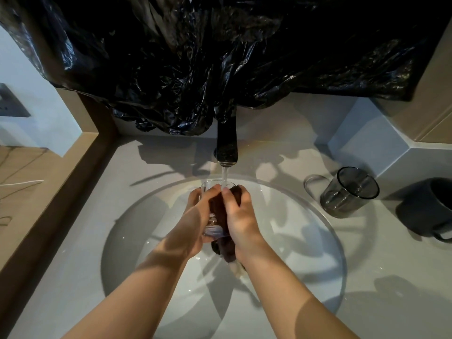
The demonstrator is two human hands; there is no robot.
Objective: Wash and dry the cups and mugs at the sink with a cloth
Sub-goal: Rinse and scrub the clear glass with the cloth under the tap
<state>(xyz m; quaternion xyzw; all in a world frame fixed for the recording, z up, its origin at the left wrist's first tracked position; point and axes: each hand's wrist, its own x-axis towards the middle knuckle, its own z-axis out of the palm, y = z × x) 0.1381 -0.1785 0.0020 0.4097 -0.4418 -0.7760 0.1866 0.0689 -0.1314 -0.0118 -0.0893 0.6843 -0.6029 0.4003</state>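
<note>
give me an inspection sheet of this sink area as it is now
surface: grey counter with a round white basin, wet; tap running
job's things: clear glass under the stream, dark cloth against it; smoked glass mug and dark mug on the counter at right
clutter: nothing seen
hands: left hand grips the clear glass; right hand holds the dark cloth on it
cables: thin cables on the wooden surface at left
surroundings: black plastic sheet above the tap; wall socket at left
</note>
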